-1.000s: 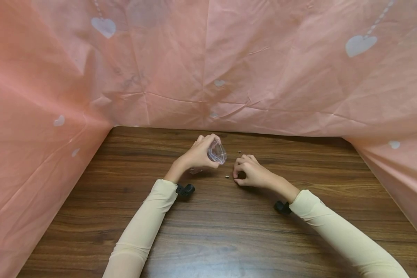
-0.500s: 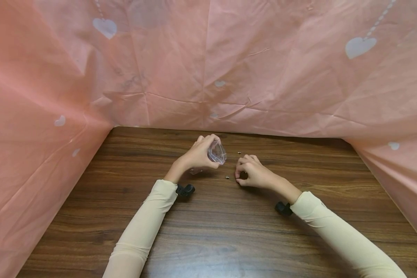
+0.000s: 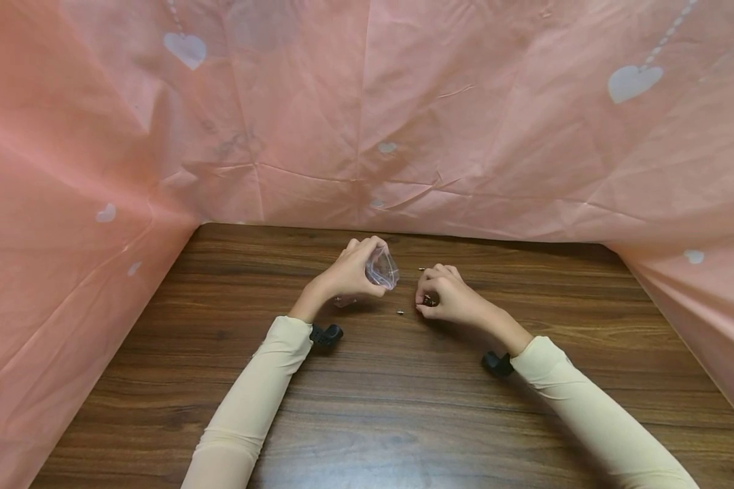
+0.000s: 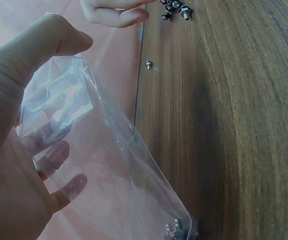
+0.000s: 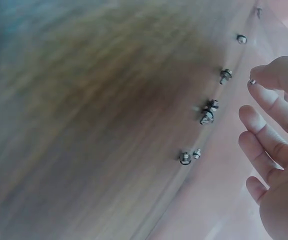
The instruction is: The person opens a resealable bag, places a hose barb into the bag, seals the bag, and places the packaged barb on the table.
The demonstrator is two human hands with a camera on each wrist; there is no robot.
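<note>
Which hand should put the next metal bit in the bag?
Probably the right hand: it pinches a metal bit. The left hand is busy holding the bag, whose open end faces the right hand.

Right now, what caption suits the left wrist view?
Left hand holds a clear plastic bag, small metal parts in one corner.

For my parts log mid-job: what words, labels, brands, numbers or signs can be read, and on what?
No readable text anywhere.
Pink cloth: heart prints; faint grey marks too blurred to read.
Clear bag: no legible label.
Small metal fittings: too small to tell.
</note>
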